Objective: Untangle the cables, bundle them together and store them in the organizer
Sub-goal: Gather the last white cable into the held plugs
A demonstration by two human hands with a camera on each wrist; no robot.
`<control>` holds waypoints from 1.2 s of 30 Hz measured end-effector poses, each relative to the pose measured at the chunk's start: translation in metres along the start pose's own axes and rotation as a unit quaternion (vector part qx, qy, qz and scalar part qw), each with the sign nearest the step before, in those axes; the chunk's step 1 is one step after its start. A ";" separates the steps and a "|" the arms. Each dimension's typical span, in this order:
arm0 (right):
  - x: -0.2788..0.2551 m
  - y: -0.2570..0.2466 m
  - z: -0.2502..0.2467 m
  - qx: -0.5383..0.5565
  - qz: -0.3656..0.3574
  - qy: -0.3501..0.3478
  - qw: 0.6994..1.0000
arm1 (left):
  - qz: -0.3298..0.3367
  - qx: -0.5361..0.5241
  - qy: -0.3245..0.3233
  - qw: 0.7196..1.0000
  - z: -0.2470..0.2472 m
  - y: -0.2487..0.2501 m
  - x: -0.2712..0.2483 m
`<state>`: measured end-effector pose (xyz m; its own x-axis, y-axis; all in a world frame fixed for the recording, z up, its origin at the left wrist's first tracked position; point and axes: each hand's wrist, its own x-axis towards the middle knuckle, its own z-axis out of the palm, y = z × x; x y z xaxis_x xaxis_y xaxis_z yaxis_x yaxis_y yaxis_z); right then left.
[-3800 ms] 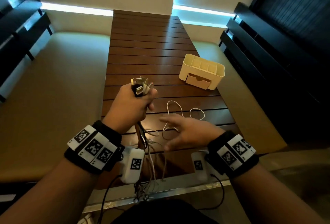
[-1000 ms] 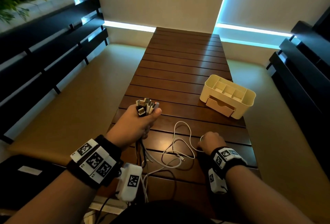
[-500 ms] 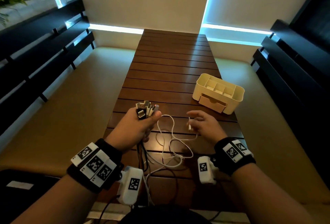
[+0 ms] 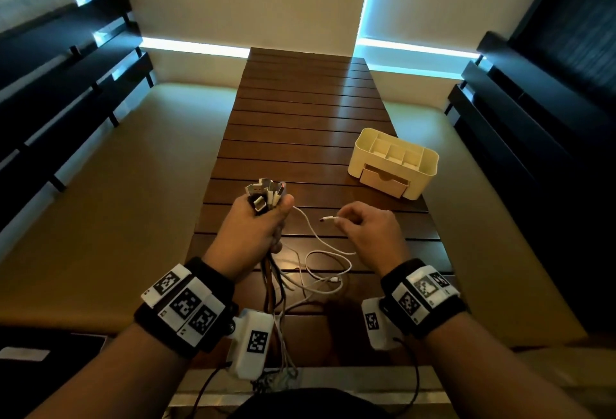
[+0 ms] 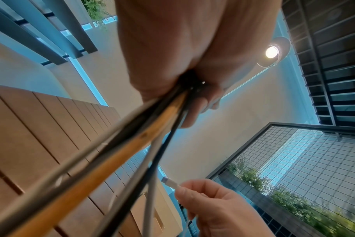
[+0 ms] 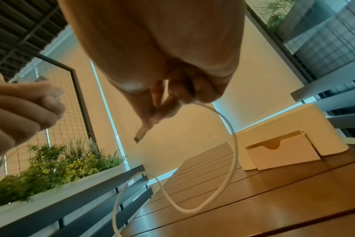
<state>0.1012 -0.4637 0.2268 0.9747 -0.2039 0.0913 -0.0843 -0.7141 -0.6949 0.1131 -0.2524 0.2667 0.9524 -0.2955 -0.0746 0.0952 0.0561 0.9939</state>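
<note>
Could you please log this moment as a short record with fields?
left hand: grips the cable bundle, plugs pointing up
right hand: pinches the white cable's plug
white cable: loops loosely on the wooden table
organizer: stands far right on the table, compartments hold no cables

The person's right hand, which lay flat and open on the slatted brown wooden table a few seconds back and then reached down to it, is now raised above it, its fingertips pinching the plug end of the thin white cable. That plug has turned from hanging down to pointing sideways at the left hand, and the cable's slack has lifted into a loop.
</note>
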 end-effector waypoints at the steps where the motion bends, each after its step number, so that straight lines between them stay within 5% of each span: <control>1: -0.001 0.001 0.001 -0.031 -0.018 0.022 0.999 | 0.000 -0.008 0.004 1.000 -0.001 -0.001 0.000; 5: -0.003 0.000 0.000 -0.154 -0.060 0.079 0.983 | -0.003 -0.022 0.020 1.000 -0.002 -0.003 0.000; 9: -0.007 -0.018 -0.006 0.077 -0.040 0.027 0.996 | -0.014 -0.042 0.020 0.999 0.004 -0.004 0.002; 13: -0.012 -0.043 -0.011 0.277 0.014 -0.033 0.960 | 0.017 -0.026 -0.006 1.000 0.017 -0.008 0.004; 24: -0.014 -0.060 -0.014 0.397 0.011 -0.153 0.905 | 0.109 -0.010 -0.059 0.992 0.016 -0.004 -0.004; 32: -0.011 -0.053 -0.016 0.422 0.108 -0.312 0.844 | 0.115 -0.018 -0.130 0.985 0.013 -0.003 -0.010; 36: -0.011 -0.054 -0.016 0.447 0.098 -0.313 0.833 | 0.129 -0.014 -0.099 0.987 0.014 0.003 -0.011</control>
<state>0.0917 -0.4334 0.2744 0.9010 0.3305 -0.2811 -0.3389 0.1315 -0.9316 0.0992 -0.2627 0.2713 0.8714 -0.4473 0.2012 -0.1327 0.1800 0.9747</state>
